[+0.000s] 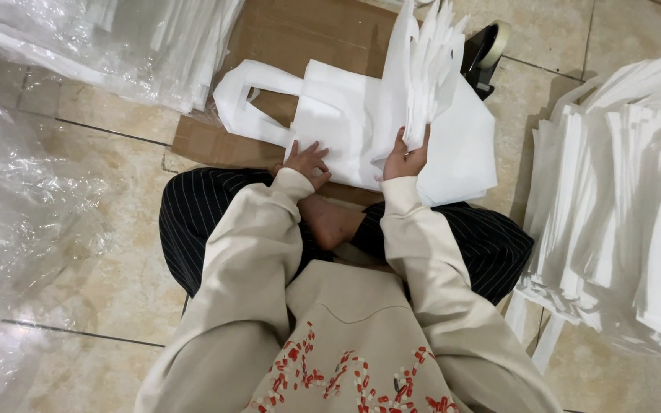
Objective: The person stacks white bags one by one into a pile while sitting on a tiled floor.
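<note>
I sit cross-legged on a tiled floor. A stack of white fabric bags (460, 160) lies in front of my legs on a sheet of brown cardboard (300, 38). One bag with a loop handle (254, 95) lies flat on top, spread to the left. My left hand (306, 162) rests flat on its near edge, fingers apart. My right hand (405, 157) grips the lower edge of a bunch of bags (422, 69) lifted upright and fanned out.
A tall pile of white bags (621, 206) stands at the right. More white bags in clear plastic (116, 46) lie at the top left, and crumpled clear plastic (17, 214) covers the floor at the left. A tape dispenser (487, 50) sits behind the stack.
</note>
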